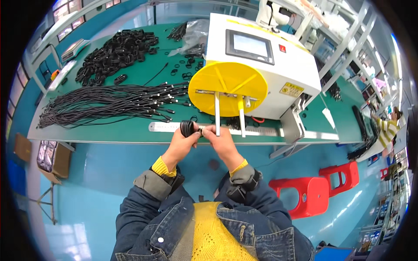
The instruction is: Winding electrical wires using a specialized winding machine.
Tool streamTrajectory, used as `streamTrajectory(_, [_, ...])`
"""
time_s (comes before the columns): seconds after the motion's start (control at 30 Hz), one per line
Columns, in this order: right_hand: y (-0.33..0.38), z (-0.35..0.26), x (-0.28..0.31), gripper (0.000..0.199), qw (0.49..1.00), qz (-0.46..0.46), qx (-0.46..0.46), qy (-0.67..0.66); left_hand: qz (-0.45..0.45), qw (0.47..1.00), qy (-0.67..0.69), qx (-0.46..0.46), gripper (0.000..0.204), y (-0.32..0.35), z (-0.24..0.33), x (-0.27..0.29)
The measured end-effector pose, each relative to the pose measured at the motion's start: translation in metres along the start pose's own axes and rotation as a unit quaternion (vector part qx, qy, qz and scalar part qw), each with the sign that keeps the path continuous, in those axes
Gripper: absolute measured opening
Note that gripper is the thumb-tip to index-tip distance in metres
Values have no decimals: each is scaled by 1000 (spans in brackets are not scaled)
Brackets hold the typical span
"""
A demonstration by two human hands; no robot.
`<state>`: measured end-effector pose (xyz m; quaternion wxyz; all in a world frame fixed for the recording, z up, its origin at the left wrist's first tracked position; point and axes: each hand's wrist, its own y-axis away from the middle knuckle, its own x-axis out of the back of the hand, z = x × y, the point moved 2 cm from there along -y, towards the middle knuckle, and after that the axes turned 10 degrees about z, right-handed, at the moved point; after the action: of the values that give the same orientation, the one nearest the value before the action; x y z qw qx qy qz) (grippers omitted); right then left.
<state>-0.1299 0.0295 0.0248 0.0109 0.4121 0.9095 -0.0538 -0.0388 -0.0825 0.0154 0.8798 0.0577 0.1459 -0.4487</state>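
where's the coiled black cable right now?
In the head view, the coiled black cable sits near centre, held in the left hand, with the right hand touching its end. It is just below the yellow disc, over the metal ruler.

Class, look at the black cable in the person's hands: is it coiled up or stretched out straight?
Coiled: the black cable forms a compact looped bundle gripped between the left hand and right hand.

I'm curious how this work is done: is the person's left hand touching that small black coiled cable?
Touching. The head view shows the left hand with its fingers wrapped around the black coiled cable, no gap between them; the right hand meets it from the other side.
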Motion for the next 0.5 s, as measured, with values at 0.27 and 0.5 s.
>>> streamTrajectory(0.27, [50, -11, -11, 10, 979, -121, -37, -161, -12, 998, -36, -40, 12, 7, 13, 16])
streamTrajectory(0.5, [49, -10, 7, 26, 978, -125, -164, -35, -50, 996, -75, 12, 11, 37, 9, 10])
